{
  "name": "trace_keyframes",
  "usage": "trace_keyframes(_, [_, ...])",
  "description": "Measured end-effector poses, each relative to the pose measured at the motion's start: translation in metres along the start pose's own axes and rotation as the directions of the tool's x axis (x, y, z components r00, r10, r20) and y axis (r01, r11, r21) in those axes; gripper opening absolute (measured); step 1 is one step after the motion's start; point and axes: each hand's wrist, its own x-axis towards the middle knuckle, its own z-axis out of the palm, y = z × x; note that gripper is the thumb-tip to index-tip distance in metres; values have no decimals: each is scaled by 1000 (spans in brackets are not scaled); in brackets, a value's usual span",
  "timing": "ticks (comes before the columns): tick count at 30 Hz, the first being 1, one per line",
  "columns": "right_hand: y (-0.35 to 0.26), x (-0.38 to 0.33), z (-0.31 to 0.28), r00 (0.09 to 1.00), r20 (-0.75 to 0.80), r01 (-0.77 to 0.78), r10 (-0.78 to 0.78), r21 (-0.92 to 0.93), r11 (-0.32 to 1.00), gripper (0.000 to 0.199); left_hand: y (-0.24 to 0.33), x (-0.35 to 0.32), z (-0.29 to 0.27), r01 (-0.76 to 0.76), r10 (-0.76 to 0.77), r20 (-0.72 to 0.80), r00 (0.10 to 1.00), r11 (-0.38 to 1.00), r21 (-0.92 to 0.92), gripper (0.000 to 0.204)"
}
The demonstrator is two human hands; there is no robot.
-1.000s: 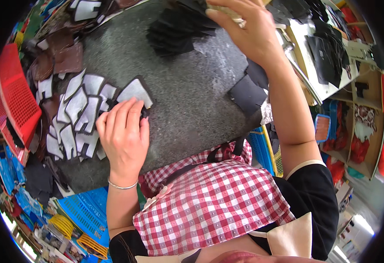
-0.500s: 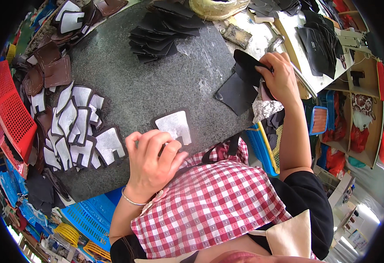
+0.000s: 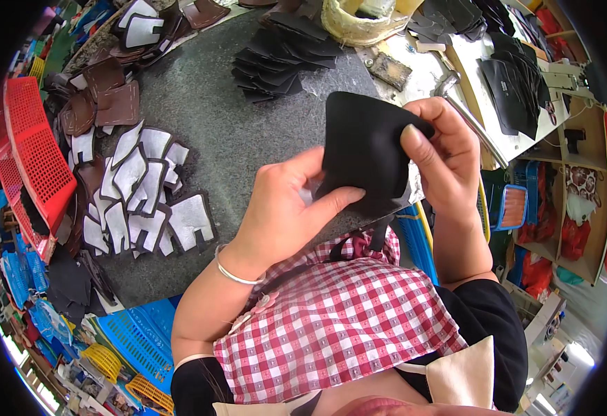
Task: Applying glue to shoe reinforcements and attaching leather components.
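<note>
A black leather piece (image 3: pixel 366 142) with rounded corners is raised over the near right part of the grey worktop (image 3: pixel 199 90). My left hand (image 3: pixel 286 204) pinches its lower left edge, the thumb on the near face and the fingers behind. At its right edge my right hand (image 3: pixel 449 156) grips the same piece between thumb and fingers. To the left of my hands lies a loose pile of brown pieces with white, notched backing (image 3: pixel 140 187). One backed piece (image 3: pixel 191 222) rests at that pile's near right. What lies beneath my hands is hidden.
A stack of black pieces (image 3: pixel 283 59) lies at the far side, near a tape-covered round container (image 3: pixel 369 24). Brown stitched pieces (image 3: pixel 116 104) lie far left. A hammer (image 3: pixel 449 83) rests on the side table. Red (image 3: pixel 29 139) and blue baskets (image 3: pixel 133 340) flank the worktop.
My right hand has brought the black piece left and up from the worktop's right edge. My left hand has moved right and taken hold of it. The single backed piece before me is out of sight.
</note>
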Motion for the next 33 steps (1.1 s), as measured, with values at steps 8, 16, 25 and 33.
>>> trace_keyframes(8, [51,42,-82,918,-380,-290,114,-447,846,29,-13,-38,-22,386,-236,375,897,832,-399,12])
trace_keyframes(16, [29,7,1,975,209,-11,72,-279,960,57,-23,-30,-9,-29,-231,-335,914,784,-620,22])
trace_keyframes(25, [28,8,50,879,445,349,-170,-358,866,39,-14,-51,-38,-140,202,-232,951,956,258,24])
trace_keyframes(33, [47,-10,39,737,580,589,-347,-300,750,35,-34,-76,-36,-309,387,-59,920,811,496,30])
